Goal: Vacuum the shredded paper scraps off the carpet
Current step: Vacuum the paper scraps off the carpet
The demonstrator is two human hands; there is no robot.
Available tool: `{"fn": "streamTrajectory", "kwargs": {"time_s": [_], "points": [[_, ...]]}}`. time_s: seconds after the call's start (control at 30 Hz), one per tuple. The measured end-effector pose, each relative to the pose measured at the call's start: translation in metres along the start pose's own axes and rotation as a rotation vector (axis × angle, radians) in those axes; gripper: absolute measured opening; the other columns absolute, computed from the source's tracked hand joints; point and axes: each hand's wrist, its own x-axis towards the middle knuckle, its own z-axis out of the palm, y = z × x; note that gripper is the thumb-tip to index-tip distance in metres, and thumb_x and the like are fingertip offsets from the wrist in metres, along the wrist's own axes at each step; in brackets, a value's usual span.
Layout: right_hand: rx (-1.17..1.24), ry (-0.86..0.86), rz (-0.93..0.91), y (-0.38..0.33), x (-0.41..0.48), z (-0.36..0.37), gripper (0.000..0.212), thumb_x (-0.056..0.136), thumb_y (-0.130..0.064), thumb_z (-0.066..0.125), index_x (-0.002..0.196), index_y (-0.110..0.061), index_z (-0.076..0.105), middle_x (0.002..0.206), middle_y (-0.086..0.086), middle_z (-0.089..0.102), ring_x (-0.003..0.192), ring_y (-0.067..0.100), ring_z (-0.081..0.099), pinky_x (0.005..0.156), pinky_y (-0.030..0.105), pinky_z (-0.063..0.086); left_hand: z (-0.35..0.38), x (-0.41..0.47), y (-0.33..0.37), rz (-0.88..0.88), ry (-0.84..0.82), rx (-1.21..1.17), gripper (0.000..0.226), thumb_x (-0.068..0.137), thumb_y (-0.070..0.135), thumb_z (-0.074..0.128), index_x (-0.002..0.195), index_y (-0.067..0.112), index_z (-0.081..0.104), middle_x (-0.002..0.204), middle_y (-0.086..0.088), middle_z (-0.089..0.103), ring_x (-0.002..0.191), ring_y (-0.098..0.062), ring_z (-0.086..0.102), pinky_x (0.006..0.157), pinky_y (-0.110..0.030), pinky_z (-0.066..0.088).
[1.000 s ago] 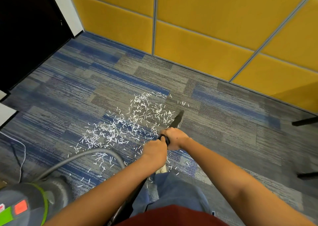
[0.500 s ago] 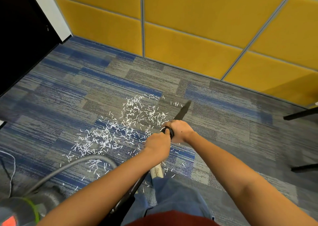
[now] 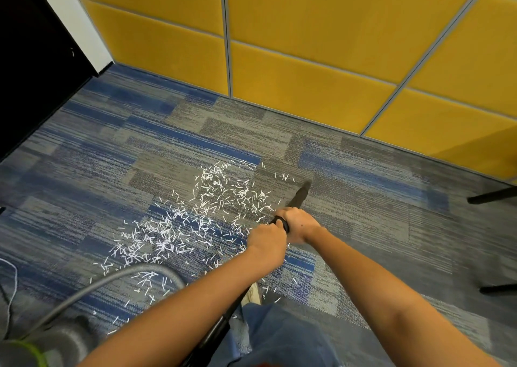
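Left hand (image 3: 267,243) is fisted round the black vacuum wand (image 3: 215,333), knuckles up, fingers fully curled on the tube. Right hand (image 3: 299,224) sits just ahead on the same wand, also wrapped tight round it. The two hands are close together, and a black collar of the wand shows between them. Wand runs from near the person's lap forward, slanting right. Nozzle (image 3: 301,194), narrow and black, sticks out past the right hand. Its tip is down at the carpet (image 3: 377,199), at the right edge of the mess.

Shredded paper scraps (image 3: 195,218) are small white strips scattered over the blue-grey carpet in a loose band, from just left of the nozzle back toward the lower left. A few lie beyond the tip, and a few lie near the person's shoe (image 3: 253,294). Most sit left of both hands.

Grey hose (image 3: 112,278) arcs over the lower-left scraps and leads to the vacuum body (image 3: 30,347) in the bottom-left corner, blurred, with a green stripe. Thin white cable (image 3: 12,280) lies on the floor at far left. Blue jeans (image 3: 282,338) show at bottom centre.

Yellow padded wall panels (image 3: 307,59) stand behind the carpet. Dark panel (image 3: 33,59) at left could be a door or a cabinet, can't tell. Two black furniture legs (image 3: 492,196) are at the right edge, kind unclear.
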Motion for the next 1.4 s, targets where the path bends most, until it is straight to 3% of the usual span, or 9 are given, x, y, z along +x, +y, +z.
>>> {"fn": "streamTrajectory", "kwargs": {"time_s": [0.53, 0.9, 1.1, 1.4], "points": [[-0.149, -0.104, -0.15, -0.062, 0.04, -0.007, 0.022, 0.081, -0.019, 0.06, 0.102, -0.013, 0.057, 0.094, 0.009, 0.065, 0.086, 0.026, 0.062, 0.079, 0.037, 0.054, 0.001, -0.022, -0.057, -0.155, -0.018, -0.062, 0.068, 0.093, 0.006, 0.048, 0.15, 0.011, 0.011, 0.119, -0.011, 0.054, 0.106, -0.025, 0.055, 0.082, -0.032, 0.048], [-0.192, -0.129, -0.214, -0.113, 0.066, 0.001, 0.017, 0.084, -0.015, 0.056, 0.101, -0.014, 0.055, 0.092, 0.006, 0.063, 0.085, 0.024, 0.061, 0.078, 0.036, 0.054, 0.007, -0.043, -0.096, -0.255, 0.005, -0.123, 0.059, 0.095, 0.005, 0.043, 0.148, 0.009, 0.017, 0.118, -0.011, 0.055, 0.105, -0.023, 0.055, 0.078, -0.03, 0.046], [-0.205, -0.102, -0.21, -0.107, 0.065, 0.004, 0.023, 0.08, -0.016, 0.06, 0.102, -0.015, 0.054, 0.09, 0.004, 0.059, 0.086, 0.025, 0.061, 0.071, 0.031, 0.049, 0.006, -0.042, -0.095, -0.216, -0.022, -0.108, 0.066, 0.094, 0.006, 0.045, 0.15, 0.009, 0.01, 0.122, -0.013, 0.053, 0.109, -0.026, 0.053, 0.08, -0.032, 0.045], [-0.193, -0.09, -0.136, -0.078, 0.048, 0.007, 0.024, 0.08, -0.022, 0.06, 0.102, -0.014, 0.058, 0.094, 0.007, 0.063, 0.087, 0.027, 0.062, 0.077, 0.039, 0.055, 0.004, -0.034, -0.077, -0.12, -0.056, -0.089, 0.068, 0.094, 0.008, 0.047, 0.151, 0.01, 0.009, 0.127, -0.014, 0.051, 0.114, -0.029, 0.053, 0.084, -0.034, 0.046]]}}
